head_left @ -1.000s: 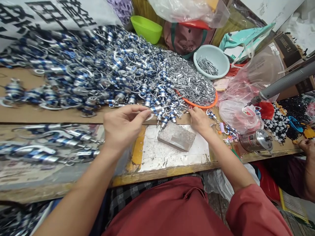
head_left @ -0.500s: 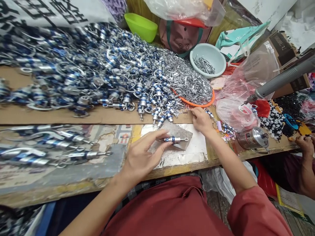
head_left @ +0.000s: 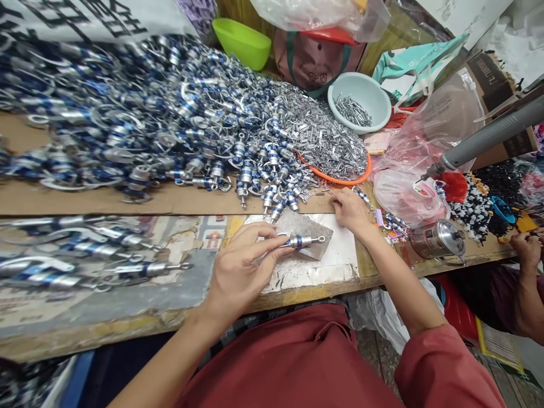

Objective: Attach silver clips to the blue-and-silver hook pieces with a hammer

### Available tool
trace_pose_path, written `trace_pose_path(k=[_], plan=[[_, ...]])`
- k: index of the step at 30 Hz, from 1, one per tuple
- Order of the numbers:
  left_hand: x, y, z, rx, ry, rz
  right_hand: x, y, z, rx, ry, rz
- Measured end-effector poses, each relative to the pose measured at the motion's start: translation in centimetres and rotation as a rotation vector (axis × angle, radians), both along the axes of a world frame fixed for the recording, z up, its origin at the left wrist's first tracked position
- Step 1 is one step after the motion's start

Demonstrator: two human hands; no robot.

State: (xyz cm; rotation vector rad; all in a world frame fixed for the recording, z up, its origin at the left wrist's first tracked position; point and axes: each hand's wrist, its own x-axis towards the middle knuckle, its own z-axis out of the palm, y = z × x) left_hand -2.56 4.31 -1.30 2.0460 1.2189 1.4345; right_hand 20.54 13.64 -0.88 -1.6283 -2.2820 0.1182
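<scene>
My left hand (head_left: 249, 255) is closed on a silver-and-blue metal cylinder (head_left: 301, 242), pinching its left end between thumb and fingers. The cylinder lies sideways over a grey stone slab (head_left: 318, 251), its small ring end pointing right. Farther right, my right hand (head_left: 351, 209) rests at the edge of the cardboard, fingertips pressed together by the loose small metal pieces. Whatever is in those fingertips is too small to make out. A large heap of similar silver-and-blue cylinders (head_left: 178, 124) spreads just beyond my hands.
Small flat metal pieces (head_left: 327, 144) lie piled within an orange rim (head_left: 359, 180). Behind them a pale blue bowl (head_left: 380, 105) holds metal pins. An electric screwdriver (head_left: 480, 139) hangs at right above a lidded metal pot (head_left: 437, 241). A co-worker's hand (head_left: 527, 249) shows at the far right.
The fingers of my left hand have wrapped farther over the cylinder's left end. My right hand stays almost in the same place.
</scene>
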Motion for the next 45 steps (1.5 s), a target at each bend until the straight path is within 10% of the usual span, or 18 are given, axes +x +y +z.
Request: trace_pose_path(k=[8, 27, 37, 45], plan=[[0.2, 0.2, -0.3, 0.023, -0.016, 0.012, -5.0, -5.0, 4.4, 0.065, 0.575, 0.301], [0.2, 0.3, -0.1, -0.158, -0.174, -0.009, -7.4, -6.9, 2.3, -0.374, 0.952, 0.206], [-0.7, -0.4, 1.9, -0.417, -0.265, 0.03, -4.5, -8.3, 2.2, 0.407, 0.354, 0.606], [-1.0, -0.1, 3.6, -0.131, 0.032, -0.071, -4.1, -8.3, 2.7, 0.441, 0.283, 0.667]])
